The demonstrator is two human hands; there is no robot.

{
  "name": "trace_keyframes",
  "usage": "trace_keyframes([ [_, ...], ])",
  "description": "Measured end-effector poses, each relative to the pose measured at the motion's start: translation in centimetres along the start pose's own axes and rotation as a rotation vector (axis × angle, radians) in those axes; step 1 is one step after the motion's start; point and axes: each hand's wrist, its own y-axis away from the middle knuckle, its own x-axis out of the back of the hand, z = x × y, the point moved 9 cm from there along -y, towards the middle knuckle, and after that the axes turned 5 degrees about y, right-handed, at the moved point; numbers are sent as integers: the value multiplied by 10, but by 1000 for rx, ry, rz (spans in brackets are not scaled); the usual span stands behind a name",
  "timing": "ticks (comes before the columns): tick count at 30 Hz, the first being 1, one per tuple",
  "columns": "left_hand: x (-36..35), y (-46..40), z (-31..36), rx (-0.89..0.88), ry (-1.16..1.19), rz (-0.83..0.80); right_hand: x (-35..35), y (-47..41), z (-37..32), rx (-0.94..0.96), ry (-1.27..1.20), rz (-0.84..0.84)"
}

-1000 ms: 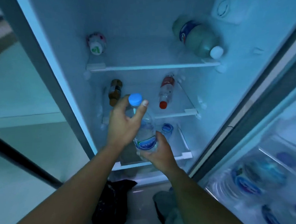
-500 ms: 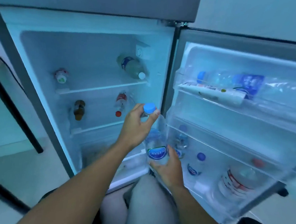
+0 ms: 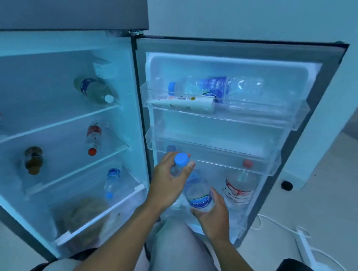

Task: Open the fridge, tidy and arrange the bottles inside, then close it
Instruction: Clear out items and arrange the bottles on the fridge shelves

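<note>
Both hands clamp the water bottle [image 3: 197, 194]: left hand [image 3: 168, 178] at neck, right hand [image 3: 213, 209] at base. At two o'clock, the red-label bottle [image 3: 239, 186] crowds the door shelf; a knock may topple it.

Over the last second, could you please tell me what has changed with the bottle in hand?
The blue-capped water bottle has been carried right, from the fridge's shelves to the lower door rack. The left hand still grips its neck and the right hand its base. The shelved bottles have not moved.

Bare forearms, no sleeves, no watch or rings on left hand [image 3: 170, 182] or right hand [image 3: 212, 213] — pale grey trousers over the knee [image 3: 177, 247].
</note>
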Motion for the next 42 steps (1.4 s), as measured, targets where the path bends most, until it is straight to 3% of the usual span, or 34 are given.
trace_keyframes([
  [8,-32,3,-22,15,24,-56,7,-15,29,-49,48,44],
  [21,-87,-24,-87,14,-155,-160,-28,-34,80,-155,91,73],
  [29,-132,-61,-110,170,-291,-321,-31,-31,88,-323,30,98],
  [38,-119,-44,-107,180,-370,-431,-11,-22,66,-455,182,26],
  [42,-88,-31,-103,218,-367,-401,-1,-19,51,-462,267,-21],
])
